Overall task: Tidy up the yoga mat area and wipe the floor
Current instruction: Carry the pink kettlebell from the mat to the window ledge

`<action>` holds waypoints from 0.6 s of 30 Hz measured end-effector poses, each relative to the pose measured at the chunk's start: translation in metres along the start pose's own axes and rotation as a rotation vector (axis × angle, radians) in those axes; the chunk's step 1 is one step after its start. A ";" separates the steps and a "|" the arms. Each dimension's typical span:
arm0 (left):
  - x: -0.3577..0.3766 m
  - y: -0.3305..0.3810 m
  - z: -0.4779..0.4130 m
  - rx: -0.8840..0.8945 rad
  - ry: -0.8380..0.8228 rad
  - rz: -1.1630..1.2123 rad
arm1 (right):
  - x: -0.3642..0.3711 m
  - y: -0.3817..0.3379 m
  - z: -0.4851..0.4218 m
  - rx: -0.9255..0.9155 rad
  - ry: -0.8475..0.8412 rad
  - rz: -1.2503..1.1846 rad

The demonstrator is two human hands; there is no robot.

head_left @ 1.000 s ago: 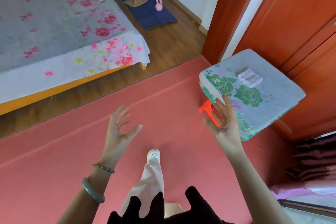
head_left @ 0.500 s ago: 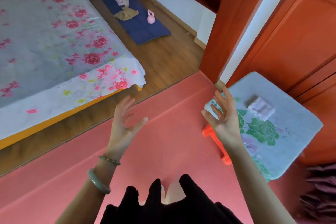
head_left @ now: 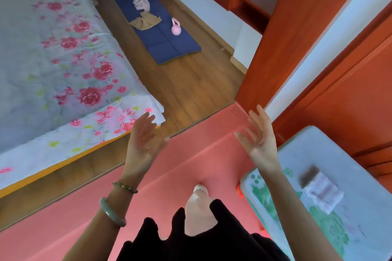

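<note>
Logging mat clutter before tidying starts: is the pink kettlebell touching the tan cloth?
Apart. The head view shows a bare strip of the blue yoga mat between the pink kettlebell and the tan cloth.

This is a bedroom in a home: a wide bed (head_left: 63,59) under a rose-printed sheet fills 9 to 11 o'clock, standing on a wood-plank floor (head_left: 191,85). At 12 o'clock a navy yoga mat (head_left: 163,44) lies flat on that floor with a pink kettlebell (head_left: 176,27) and crumpled cloths (head_left: 146,22) on it, and a red-brown wooden shelf (head_left: 244,0) runs along the white wall at 1 o'clock. Matching wooden door panels (head_left: 350,91) stand at 2 to 3 o'clock, a pink floor covering (head_left: 191,154) spreads across 6 o'clock, and a low seat draped in flower-printed cloth (head_left: 350,176) sits at 4 o'clock.
</note>
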State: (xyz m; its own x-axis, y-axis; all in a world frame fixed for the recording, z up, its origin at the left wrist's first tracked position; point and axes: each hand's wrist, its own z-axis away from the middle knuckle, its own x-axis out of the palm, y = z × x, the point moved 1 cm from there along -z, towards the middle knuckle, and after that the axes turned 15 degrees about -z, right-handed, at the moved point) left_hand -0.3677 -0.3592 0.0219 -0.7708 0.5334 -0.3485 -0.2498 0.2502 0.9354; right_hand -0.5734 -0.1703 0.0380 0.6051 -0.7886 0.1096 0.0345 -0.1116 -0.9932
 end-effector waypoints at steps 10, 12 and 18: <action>0.052 0.015 -0.163 -0.014 0.075 -0.017 | 0.006 0.001 -0.187 0.053 -0.099 -0.028; 0.055 0.015 -0.194 -0.013 0.085 -0.029 | 0.013 0.005 -0.220 0.063 -0.118 -0.023; 0.056 0.008 -0.310 -0.004 0.143 -0.114 | 0.046 0.012 -0.332 0.071 -0.135 0.005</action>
State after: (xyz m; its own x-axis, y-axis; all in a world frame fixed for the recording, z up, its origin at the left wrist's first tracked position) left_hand -0.5943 -0.5780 0.0283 -0.8126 0.3811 -0.4409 -0.3426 0.2996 0.8904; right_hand -0.8095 -0.4092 0.0449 0.7068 -0.6998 0.1032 0.0849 -0.0610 -0.9945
